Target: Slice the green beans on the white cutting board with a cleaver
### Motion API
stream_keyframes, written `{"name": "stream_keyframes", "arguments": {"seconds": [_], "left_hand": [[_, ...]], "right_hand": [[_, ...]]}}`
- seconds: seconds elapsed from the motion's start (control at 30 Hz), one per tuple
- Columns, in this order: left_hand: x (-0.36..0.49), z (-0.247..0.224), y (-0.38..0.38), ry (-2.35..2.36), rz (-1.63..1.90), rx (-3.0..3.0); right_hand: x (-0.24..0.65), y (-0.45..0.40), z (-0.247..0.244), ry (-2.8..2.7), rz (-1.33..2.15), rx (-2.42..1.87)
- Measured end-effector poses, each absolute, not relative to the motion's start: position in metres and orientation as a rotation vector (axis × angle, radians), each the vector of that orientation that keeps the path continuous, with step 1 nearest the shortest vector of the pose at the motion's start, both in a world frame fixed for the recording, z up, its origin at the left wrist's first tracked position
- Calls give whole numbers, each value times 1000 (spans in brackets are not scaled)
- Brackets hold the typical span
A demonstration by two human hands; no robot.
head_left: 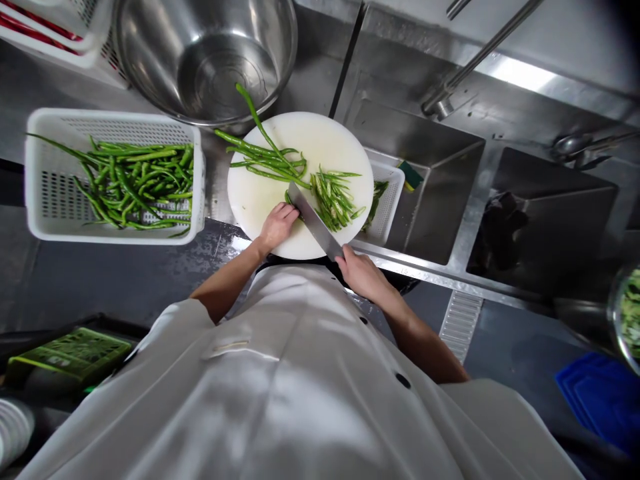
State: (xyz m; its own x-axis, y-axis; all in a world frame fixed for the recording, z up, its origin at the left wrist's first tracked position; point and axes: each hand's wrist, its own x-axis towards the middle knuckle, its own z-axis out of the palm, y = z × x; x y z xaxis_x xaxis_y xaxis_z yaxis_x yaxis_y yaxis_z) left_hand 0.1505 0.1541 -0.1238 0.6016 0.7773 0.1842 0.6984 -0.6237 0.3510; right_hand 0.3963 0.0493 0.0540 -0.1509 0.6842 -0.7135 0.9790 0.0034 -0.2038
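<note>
On a round white cutting board [265, 200] lie long green chili peppers [273, 159], the whole ones to the left and a pile of slant-cut pieces [336, 200] to the right. My left hand [279, 225] is closed on a green chili pepper near the board's front, with its fingers curled down and most of the pepper hidden under them. My right hand [361, 272] grips the handle of a broad kitchen knife [316, 225]. Its blade slants across the board, right beside my left fingertips and between them and the cut pile.
A white basket [35, 180] of whole green chili peppers stands left. Behind it are a large steel bowl [205, 67] and stacked white baskets [95, 60] with red contents. To the right, sinks [440, 213] hold another white basket [393, 207] and a green-yellow sponge [411, 176].
</note>
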Motion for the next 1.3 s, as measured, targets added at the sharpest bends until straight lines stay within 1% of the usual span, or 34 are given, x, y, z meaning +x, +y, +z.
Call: {"name": "stream_keyframes", "arguments": {"seconds": [0.17,0.33,0.47,0.63,0.77,0.97,1.1,1.17,1.3], "left_hand": [[142,-120,159,1217,517,2558],[130,-112,173,1209,569,2561],[136,-110,174,1117,494,2567],[141,-107,167,1029,453,2607],[133,-102,178,1143,521,2623],[136,-105,184,1051,344,2719],[143,-109,170,1124,361,2730],[146,-112,163,1144,364,2705],[149,-119,158,1151,439,2641]], "right_hand": [[385,65,41,1911,-996,1741],[405,47,47,1866,-1009,1751],[421,33,56,1808,-947,1777],[413,29,67,1804,-856,1788],[404,29,67,1791,-879,1799],[399,21,68,1766,-930,1791],[398,17,74,1757,-975,1778],[394,20,69,1755,-1016,1782],[384,34,42,1775,-1091,1854]]}}
